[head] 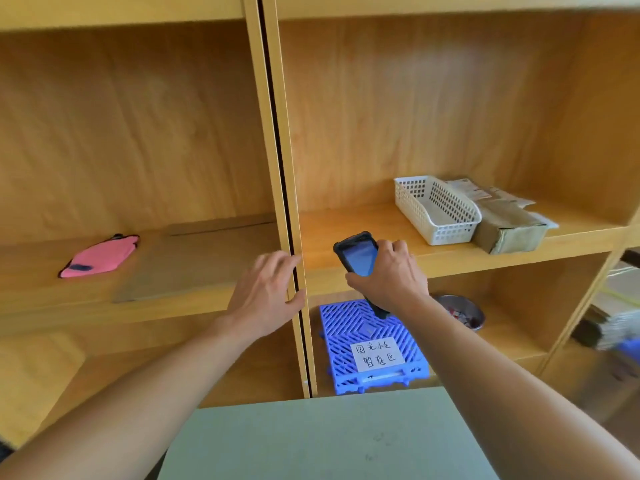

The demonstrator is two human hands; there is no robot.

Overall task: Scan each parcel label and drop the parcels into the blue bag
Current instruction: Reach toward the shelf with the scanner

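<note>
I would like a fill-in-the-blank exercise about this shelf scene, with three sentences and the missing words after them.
1. The right hand holds a handheld ____.
2. The white basket stands beside the brown ____ on the shelf.
3. The pink glove lies in the ____ shelf compartment, away from the open left hand.

Missing words: scanner; parcel; left

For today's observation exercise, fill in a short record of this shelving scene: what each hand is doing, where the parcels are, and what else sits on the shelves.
left hand: left hand open, empty, by the shelf divider
right hand: right hand in a closed grip on the handheld scanner, screen lit
parcels: brown parcels on the right shelf, behind and beside the white basket
left shelf: pink glove
lower right shelf: blue crate with handwritten label, metal bowl
blue bag: not in view
</note>
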